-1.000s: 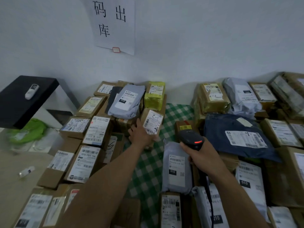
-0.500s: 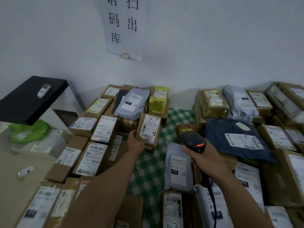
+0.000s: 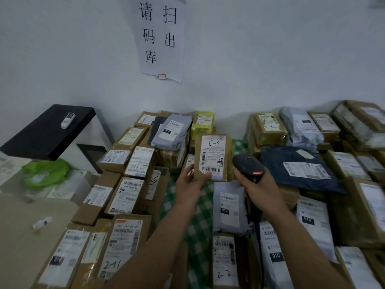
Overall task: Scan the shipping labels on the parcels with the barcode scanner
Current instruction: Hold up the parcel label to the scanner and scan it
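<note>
Small brown cardboard parcel with white shipping label (handwriting at top), seen from the head camera: raised upright over green checked cloth, 1 lower corner pinched in left hand. Just right, black handheld barcode scanner, red light on, clasped in right hand.

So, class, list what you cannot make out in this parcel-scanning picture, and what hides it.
Head view:
- Print on the label of the held box: too small, blurred.
- Handle of the scanner: covered by the right hand.
- Fingertips of the left hand: behind the box.
- Bottom-right parcels: cut off by the frame edge.
</note>
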### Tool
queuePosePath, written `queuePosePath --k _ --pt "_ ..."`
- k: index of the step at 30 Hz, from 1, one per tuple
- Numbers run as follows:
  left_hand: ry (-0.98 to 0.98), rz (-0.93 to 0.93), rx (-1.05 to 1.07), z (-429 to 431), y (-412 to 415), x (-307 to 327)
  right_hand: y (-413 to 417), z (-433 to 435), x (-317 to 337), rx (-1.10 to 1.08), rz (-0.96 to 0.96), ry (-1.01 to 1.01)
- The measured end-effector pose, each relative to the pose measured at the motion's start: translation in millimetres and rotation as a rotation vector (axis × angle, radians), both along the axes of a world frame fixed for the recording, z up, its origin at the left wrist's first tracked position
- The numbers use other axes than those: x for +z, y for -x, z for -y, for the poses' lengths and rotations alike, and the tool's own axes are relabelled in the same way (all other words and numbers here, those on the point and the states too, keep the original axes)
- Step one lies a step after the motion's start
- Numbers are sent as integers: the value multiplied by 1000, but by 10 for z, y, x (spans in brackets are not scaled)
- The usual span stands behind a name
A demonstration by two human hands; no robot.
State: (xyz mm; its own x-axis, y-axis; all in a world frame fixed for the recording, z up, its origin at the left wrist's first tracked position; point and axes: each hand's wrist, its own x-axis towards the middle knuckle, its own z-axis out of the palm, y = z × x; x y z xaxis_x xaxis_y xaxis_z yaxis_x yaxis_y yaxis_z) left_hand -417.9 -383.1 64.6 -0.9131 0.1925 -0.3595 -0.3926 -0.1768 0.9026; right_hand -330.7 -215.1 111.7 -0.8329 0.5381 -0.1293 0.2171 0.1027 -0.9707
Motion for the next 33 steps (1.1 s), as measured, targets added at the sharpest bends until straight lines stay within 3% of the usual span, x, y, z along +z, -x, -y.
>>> queuePosePath --k 2,7,13,17,28,33 --pt "-111 49 -26 -47 -192 49 -48 73 13 -50 -45 42" --pt "-126 84 -160 -115 -428 155 -149 32 109 -40 -84 90" --pt "-82 -150 -207 -29 -605 347 -331 -79 254 -13 -118 149" --pt "-213 -72 -200 -38 -548 494 -385 -128 397 -10 -146 131" --pt "-44 -256 -91 -52 -434 433 -462 -104 436 -30 -96 53" --pt "72 -253 -38 46 -233 246 -468 13 473 178 50 -95"
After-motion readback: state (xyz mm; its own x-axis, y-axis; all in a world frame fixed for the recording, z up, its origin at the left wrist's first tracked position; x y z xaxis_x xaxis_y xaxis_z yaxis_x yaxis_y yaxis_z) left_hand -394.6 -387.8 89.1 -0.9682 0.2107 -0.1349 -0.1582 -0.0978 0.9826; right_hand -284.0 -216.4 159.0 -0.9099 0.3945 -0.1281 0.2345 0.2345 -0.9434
